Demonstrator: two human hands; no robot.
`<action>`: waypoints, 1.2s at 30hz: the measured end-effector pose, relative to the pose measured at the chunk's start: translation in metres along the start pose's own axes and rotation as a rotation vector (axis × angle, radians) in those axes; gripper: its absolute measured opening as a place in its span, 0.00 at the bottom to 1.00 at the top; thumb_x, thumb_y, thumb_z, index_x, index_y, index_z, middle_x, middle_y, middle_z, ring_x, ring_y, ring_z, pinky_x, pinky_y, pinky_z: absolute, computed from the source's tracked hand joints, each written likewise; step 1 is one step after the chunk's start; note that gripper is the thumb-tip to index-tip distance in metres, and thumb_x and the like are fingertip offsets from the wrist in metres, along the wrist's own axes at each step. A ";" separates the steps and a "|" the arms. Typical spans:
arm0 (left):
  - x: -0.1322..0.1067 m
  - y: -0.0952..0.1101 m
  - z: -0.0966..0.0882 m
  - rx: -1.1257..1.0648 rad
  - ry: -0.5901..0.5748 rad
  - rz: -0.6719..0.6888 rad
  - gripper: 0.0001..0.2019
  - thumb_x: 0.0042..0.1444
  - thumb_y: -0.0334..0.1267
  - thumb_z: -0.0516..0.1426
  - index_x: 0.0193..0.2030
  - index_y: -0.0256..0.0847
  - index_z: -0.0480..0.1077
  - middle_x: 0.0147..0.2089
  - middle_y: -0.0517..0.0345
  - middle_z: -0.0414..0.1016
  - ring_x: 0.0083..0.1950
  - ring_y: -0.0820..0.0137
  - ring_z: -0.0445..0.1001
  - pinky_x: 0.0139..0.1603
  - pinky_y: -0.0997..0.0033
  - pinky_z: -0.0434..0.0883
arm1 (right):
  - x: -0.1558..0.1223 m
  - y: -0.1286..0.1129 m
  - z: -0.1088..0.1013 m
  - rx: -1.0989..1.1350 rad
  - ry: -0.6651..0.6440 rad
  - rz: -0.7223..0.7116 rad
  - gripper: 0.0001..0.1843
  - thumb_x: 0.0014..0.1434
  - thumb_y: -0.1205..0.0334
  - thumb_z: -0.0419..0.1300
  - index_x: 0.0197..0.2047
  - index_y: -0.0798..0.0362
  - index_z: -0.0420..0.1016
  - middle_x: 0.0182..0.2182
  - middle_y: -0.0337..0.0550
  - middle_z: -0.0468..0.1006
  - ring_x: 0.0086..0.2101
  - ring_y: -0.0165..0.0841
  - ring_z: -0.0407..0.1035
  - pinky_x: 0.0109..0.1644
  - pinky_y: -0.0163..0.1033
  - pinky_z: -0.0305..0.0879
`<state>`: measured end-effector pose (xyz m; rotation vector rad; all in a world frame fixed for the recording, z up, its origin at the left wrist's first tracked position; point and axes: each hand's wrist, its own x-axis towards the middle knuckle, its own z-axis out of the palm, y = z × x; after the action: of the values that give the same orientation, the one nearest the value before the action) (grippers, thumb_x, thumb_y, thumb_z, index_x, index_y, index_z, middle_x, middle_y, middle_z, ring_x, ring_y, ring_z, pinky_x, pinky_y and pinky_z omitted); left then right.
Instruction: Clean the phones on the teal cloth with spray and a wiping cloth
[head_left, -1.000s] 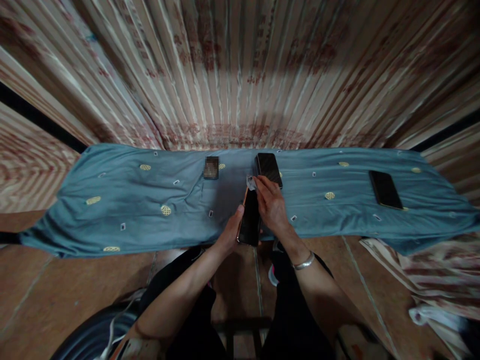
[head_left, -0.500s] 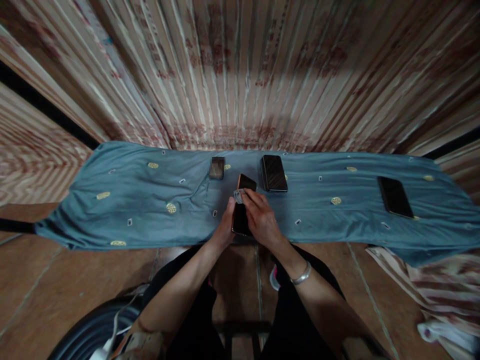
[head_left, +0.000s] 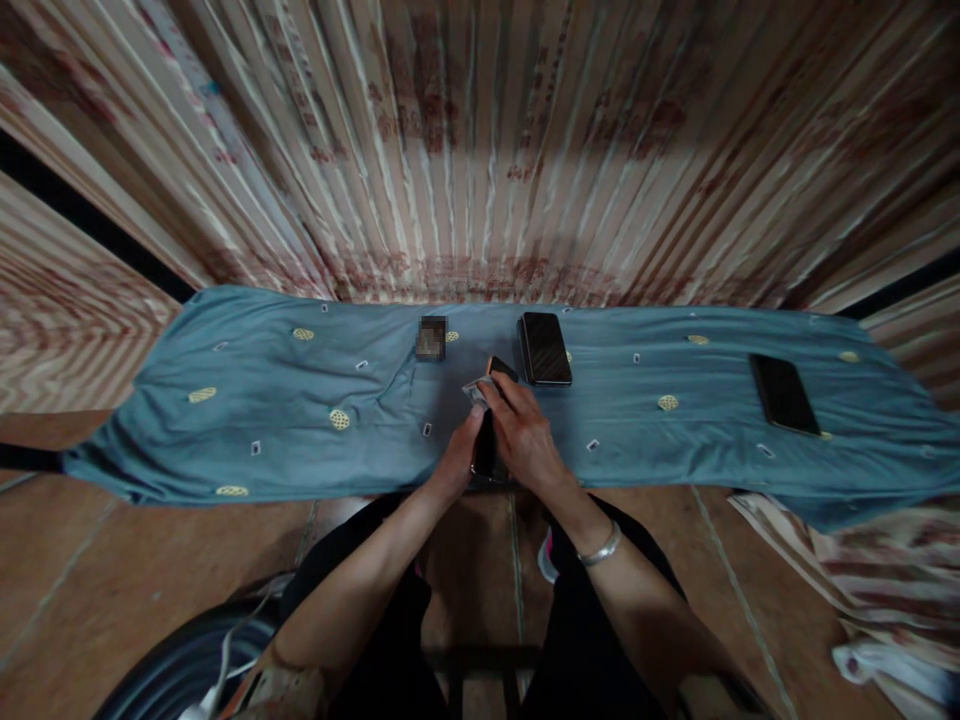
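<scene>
My left hand (head_left: 456,455) is closed around the left side of a dark, flat, phone-like object (head_left: 485,450) with a copper-coloured far edge. Its thumb lies up near a thin grey-white patterned piece (head_left: 474,390), too small to identify. My right hand (head_left: 529,435) reaches over the dark object, its fingertips closed on that thin piece and covering much of the object's middle. Just beyond, a thick black rectangular case-like object (head_left: 545,348) lies on the blue cloth (head_left: 390,440). A small brownish square (head_left: 431,339), pixelated, sits to its left.
A flat black phone-like slab (head_left: 784,394) lies on the cloth at the right. Behind the narrow covered table hangs a pleated striped curtain (head_left: 480,180). On the floor at lower left are a black coiled round thing (head_left: 180,655) and a white cable (head_left: 227,650).
The thin grey-white piece has tilted and looks narrower. Both hands and the dark object have shifted slightly right and turned, and my right fingers cover more of it.
</scene>
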<state>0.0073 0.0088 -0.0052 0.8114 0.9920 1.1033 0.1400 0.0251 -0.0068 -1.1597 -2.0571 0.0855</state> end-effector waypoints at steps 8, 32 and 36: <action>-0.007 -0.001 0.005 0.145 -0.089 -0.033 0.36 0.55 0.71 0.58 0.51 0.38 0.80 0.44 0.47 0.86 0.51 0.51 0.83 0.50 0.53 0.80 | 0.010 0.020 -0.005 -0.005 -0.021 0.085 0.28 0.72 0.68 0.48 0.72 0.53 0.68 0.67 0.60 0.71 0.64 0.47 0.68 0.70 0.58 0.66; -0.014 0.015 0.013 -0.140 -0.075 -0.303 0.30 0.61 0.65 0.58 0.49 0.37 0.80 0.38 0.45 0.86 0.49 0.49 0.85 0.49 0.48 0.84 | 0.008 0.036 0.002 -0.053 0.102 0.152 0.25 0.70 0.69 0.46 0.63 0.62 0.75 0.59 0.66 0.77 0.58 0.49 0.71 0.65 0.60 0.70; -0.011 0.017 0.015 -0.232 -0.070 -0.256 0.28 0.65 0.62 0.56 0.57 0.42 0.79 0.48 0.49 0.86 0.60 0.50 0.81 0.61 0.47 0.79 | 0.007 0.028 0.003 -0.027 0.078 0.123 0.25 0.72 0.67 0.46 0.66 0.58 0.74 0.61 0.62 0.76 0.59 0.48 0.71 0.65 0.59 0.70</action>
<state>0.0139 0.0017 0.0176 0.5160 0.8636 0.9415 0.1556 0.0471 -0.0162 -1.2859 -1.9237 0.0715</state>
